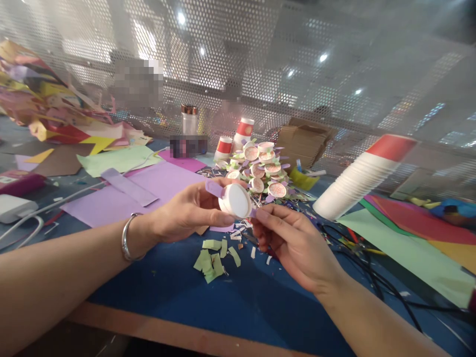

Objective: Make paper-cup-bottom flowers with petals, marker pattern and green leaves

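Note:
My left hand (195, 208), with a silver bangle at the wrist, is closed round a short white paper-cup piece (238, 201), its round white face turned towards me. A purple paper tab (214, 188) sticks out from its left side. At its right edge my right hand (286, 238) pinches a small purple paper tab (254, 212), mostly hidden by the fingers. Below the hands lie several green paper strips (211, 263) on the blue tabletop (178, 302). Behind them is a pile of similar cup pieces (257, 171) with purple and green tabs.
A leaning stack of paper cups (360, 178) stands at right, near black cables (368, 267) and coloured sheets (439, 213). Purple paper (174, 179) and a white cable (55, 203) lie at left. Crumpled paper (48, 99), a jar (189, 121) and a perforated panel (241, 49) are behind.

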A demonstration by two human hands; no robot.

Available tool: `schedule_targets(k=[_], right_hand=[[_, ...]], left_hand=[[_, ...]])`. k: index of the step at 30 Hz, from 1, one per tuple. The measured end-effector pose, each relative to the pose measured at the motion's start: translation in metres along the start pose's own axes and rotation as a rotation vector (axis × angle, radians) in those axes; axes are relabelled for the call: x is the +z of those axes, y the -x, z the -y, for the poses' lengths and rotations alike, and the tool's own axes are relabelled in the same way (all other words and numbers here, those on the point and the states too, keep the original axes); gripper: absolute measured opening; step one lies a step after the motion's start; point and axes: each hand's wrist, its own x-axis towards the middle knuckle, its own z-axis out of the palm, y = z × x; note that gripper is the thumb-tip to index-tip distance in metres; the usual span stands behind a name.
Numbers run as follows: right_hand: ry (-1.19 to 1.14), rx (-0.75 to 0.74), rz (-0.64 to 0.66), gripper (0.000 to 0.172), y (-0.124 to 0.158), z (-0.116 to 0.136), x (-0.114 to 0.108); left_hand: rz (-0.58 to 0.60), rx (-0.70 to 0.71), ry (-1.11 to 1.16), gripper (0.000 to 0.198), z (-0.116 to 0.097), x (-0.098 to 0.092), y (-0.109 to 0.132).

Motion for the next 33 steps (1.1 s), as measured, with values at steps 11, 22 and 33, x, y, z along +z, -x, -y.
schedule_targets(k=[11, 22, 33], right_hand=[[0.001, 0.026, 0.008, 0.031, -0.001, 0.002, 0.001], [0.032, 0.021, 0.021, 0.033, 0.000, 0.004, -0.001], [0.443, -0.257, -0.080, 0.020, -0.001, -0.004, -0.006]], left_hand=[[0.066, -0.062, 0.034, 0.024, -0.002, -0.006, -0.004], [0.038, -0.160, 0.112, 0.035, 0.003, -0.008, -0.004], [0.046, -0.230, -0.066, 0.036, -0.001, -0.011, 0.001]])
